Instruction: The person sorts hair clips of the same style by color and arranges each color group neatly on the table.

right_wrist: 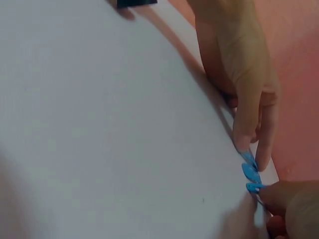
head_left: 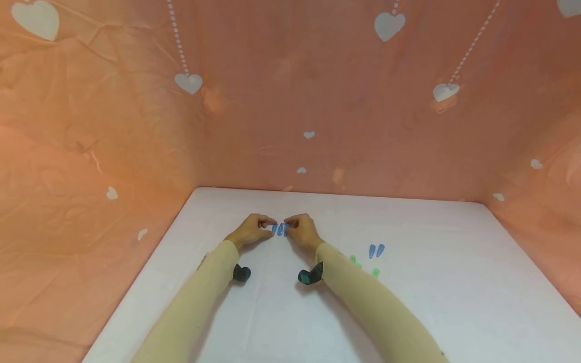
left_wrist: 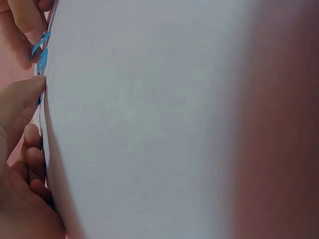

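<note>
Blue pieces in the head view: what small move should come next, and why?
Probably the right hand should let go and reach for one of the two separate blue pieces, since three blue pieces lie side by side between it and the left hand, while those two lie off to the right.

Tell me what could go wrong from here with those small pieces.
Two risks, as I judge it. The left hand and right hand pinch the outer two of three closely spaced blue pieces, so a fingertip might knock the middle one askew. In the head view, the right sleeve lies beside the green pieces, so moving that arm might drag them.
</note>
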`<state>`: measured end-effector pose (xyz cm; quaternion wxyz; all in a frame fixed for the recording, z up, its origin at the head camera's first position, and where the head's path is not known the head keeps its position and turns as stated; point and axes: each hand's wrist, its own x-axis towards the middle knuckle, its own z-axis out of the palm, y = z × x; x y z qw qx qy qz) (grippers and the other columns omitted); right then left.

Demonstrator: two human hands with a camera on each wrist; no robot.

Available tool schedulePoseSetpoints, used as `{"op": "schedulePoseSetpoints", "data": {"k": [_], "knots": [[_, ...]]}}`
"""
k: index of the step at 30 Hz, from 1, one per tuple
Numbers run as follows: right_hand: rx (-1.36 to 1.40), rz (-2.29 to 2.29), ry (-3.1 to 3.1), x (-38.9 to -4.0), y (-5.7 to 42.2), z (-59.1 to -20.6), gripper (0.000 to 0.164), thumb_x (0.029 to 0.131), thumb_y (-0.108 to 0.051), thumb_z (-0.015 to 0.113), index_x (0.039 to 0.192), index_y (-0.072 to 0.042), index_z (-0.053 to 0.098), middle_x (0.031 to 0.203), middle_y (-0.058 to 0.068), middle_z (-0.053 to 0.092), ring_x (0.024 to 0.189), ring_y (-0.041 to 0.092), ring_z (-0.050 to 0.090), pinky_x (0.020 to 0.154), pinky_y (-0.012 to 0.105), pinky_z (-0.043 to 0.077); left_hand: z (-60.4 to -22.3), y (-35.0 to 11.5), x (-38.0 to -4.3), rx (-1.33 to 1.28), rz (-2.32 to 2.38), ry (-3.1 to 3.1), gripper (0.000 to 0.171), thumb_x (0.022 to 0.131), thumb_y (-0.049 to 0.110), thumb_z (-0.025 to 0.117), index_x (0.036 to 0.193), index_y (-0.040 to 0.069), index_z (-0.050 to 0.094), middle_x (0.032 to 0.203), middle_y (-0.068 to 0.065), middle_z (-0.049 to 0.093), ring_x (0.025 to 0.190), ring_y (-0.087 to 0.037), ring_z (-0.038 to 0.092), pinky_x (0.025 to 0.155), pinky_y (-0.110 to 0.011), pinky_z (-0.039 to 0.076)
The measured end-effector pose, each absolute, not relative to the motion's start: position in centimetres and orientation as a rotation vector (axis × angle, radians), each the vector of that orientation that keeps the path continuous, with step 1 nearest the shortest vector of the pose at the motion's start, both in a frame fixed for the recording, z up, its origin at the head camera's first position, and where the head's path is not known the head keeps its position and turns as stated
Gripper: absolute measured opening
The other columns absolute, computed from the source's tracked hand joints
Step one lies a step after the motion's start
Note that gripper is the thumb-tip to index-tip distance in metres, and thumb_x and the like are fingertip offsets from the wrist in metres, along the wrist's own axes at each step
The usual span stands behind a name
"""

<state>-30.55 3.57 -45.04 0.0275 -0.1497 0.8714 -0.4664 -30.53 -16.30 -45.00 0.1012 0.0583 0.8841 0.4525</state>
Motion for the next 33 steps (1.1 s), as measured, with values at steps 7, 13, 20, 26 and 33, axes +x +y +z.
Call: {"op": "schedulePoseSetpoints", "data": {"k": [7, 13, 20, 26, 33], "knots": [[-0.514, -1.409, 2.723, -30.61, 3.65, -45.41, 0.030, 0.089, 0.002, 0.067, 0.119, 0.002, 0.072, 0.101, 0.015, 0.070, 0.083, 0.017, 0.053, 0.071, 0.023, 0.041, -44.91, -16.30, -30.19, 0.136, 1.347, 2.592, 0.039, 0.091, 0.009, 0.071, 0.131, 0.009, 0.068, 0.100, -0.004, 0.046, 0.107, -0.022, 0.043, 0.091, -0.037, 0.035], [-0.503, -1.432, 2.723, -30.30, 3.59, -45.51, 0.030, 0.089, 0.002, 0.067, 0.119, 0.001, 0.072, 0.106, 0.016, 0.070, 0.085, 0.018, 0.053, 0.074, 0.025, 0.041, -44.77, -16.15, -30.02, 0.133, 1.341, 2.608, 0.039, 0.092, 0.010, 0.071, 0.130, 0.009, 0.068, 0.100, -0.004, 0.047, 0.106, -0.022, 0.043, 0.090, -0.037, 0.035], [-0.499, -1.419, 2.746, -30.06, 3.59, -45.61, 0.030, 0.090, 0.001, 0.067, 0.119, 0.001, 0.072, 0.109, 0.016, 0.070, 0.089, 0.020, 0.054, 0.078, 0.027, 0.043, -44.80, -16.06, -29.87, 0.202, 1.337, 2.632, 0.038, 0.091, 0.008, 0.072, 0.128, 0.005, 0.068, 0.099, -0.005, 0.047, 0.104, -0.022, 0.043, 0.089, -0.036, 0.035], [-0.456, -1.410, 2.753, -29.94, 3.57, -45.68, 0.027, 0.091, 0.000, 0.066, 0.118, -0.001, 0.073, 0.124, 0.017, 0.068, 0.103, 0.027, 0.058, 0.096, 0.042, 0.050, -44.73, -15.95, -29.80, 0.180, 1.348, 2.621, 0.039, 0.091, 0.007, 0.071, 0.129, 0.005, 0.068, 0.098, -0.004, 0.047, 0.102, -0.021, 0.042, 0.086, -0.035, 0.034], [-0.478, -1.388, 2.765, -30.20, 3.51, -45.66, 0.022, 0.091, 0.000, 0.067, 0.111, 0.000, 0.075, 0.123, 0.017, 0.069, 0.104, 0.028, 0.059, 0.098, 0.044, 0.050, -44.71, -15.94, -29.81, 0.168, 1.344, 2.628, 0.038, 0.091, 0.008, 0.071, 0.128, 0.007, 0.069, 0.099, -0.005, 0.048, 0.100, -0.020, 0.042, 0.084, -0.034, 0.034]]}}
